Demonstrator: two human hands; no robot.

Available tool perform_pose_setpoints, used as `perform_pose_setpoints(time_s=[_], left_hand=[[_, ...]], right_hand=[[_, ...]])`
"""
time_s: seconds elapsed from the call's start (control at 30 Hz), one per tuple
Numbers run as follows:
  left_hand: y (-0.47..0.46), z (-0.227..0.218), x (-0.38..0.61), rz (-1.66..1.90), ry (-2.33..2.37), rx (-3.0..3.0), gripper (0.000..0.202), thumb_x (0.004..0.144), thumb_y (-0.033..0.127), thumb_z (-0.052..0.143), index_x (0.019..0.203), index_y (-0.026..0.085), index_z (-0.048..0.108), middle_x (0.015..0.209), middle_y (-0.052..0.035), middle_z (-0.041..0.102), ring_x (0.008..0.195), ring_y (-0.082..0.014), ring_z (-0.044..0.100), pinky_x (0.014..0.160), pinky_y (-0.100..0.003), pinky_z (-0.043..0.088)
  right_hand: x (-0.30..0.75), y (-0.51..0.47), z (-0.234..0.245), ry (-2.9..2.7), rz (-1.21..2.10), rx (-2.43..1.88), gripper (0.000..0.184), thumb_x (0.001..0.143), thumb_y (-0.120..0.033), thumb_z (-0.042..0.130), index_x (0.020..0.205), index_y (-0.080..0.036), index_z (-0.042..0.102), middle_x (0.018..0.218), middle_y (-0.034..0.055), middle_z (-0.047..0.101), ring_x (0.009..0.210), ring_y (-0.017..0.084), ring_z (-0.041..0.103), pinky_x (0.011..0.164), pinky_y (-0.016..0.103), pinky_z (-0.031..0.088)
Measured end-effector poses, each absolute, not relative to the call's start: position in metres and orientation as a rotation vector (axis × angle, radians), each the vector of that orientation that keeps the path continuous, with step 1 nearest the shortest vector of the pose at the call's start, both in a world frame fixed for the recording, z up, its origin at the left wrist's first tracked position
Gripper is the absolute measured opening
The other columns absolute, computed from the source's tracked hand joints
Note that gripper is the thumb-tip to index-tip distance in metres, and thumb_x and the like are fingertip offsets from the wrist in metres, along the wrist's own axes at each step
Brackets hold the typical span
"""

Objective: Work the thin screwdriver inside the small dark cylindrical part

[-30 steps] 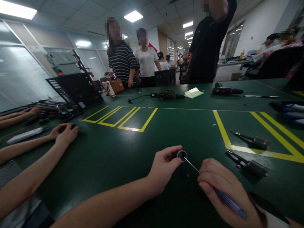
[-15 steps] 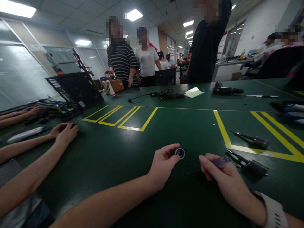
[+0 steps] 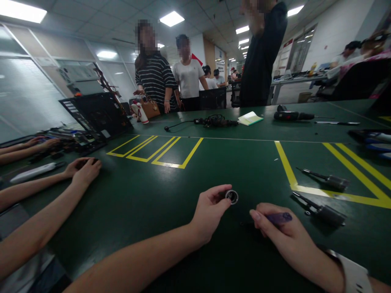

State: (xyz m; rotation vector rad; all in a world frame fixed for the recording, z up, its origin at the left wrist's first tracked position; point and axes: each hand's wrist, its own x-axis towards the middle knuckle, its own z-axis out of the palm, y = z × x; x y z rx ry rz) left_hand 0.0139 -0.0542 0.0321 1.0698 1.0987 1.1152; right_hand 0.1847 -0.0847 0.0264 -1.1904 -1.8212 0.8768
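Between the thumb and fingers of my left hand (image 3: 207, 215) is a small metal cylinder (image 3: 232, 197), its round open end turned toward me. My right hand (image 3: 281, 228) is closed around a screwdriver with a see-through purple handle (image 3: 280, 218). Its thin dark shaft points left, low over the table, and a tiny dark piece (image 3: 242, 223) shows at the tip, too small to make out. The two hands are apart, the right a little lower. Right of it lie two dark cylindrical parts with long shafts, one nearer (image 3: 328, 214) and one farther (image 3: 337, 182), beside a small ring (image 3: 307, 213).
Yellow tape (image 3: 287, 167) marks the green table (image 3: 146, 195). A power drill (image 3: 293, 114), a notepad (image 3: 250, 118) and a cable bundle (image 3: 214, 121) lie toward the far side. At left, a co-worker's hands (image 3: 87, 169) rest near a black panel (image 3: 97, 116). People stand beyond the table.
My right hand has shifted slightly left and down, turning the purple handle more into view. My left hand stays with the metal cylinder. The person in black has moved a little left.
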Motion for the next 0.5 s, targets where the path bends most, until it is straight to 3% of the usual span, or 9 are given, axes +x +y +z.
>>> perform_pose_setpoints(time_s=[0.13,0.3,0.5], left_hand=[[-0.0532,0.0300,0.0137,1.117,1.120,1.066,0.031,0.066,0.008,0.066,0.097,0.014,0.070,0.091,-0.0061,0.071,0.087,-0.0186,0.064,0.085,-0.034,0.048],[-0.0511,0.0275,0.0140,1.146,1.103,1.055,0.031,0.066,0.007,0.065,0.096,0.014,0.070,0.089,-0.0051,0.072,0.085,-0.0174,0.064,0.084,-0.032,0.049],[-0.0513,0.0321,0.0135,1.140,1.112,1.057,0.031,0.068,0.007,0.065,0.098,0.014,0.069,0.093,-0.0057,0.071,0.088,-0.0177,0.064,0.085,-0.033,0.049]], right_hand=[[0.1878,-0.0863,0.0258,-1.998,0.744,-1.055,0.035,0.092,-0.031,0.040,0.060,-0.021,0.048,0.057,-0.0021,0.048,0.052,0.013,0.049,0.050,0.027,0.041],[0.1881,-0.0899,0.0261,-2.302,0.453,-0.831,0.019,0.088,-0.015,0.046,0.073,-0.018,0.057,0.068,0.0034,0.057,0.065,0.017,0.053,0.059,0.033,0.042],[0.1850,-0.0901,0.0275,-2.368,0.227,-0.695,0.018,0.087,-0.008,0.046,0.078,-0.015,0.060,0.066,0.0047,0.059,0.061,0.018,0.050,0.053,0.032,0.038]])
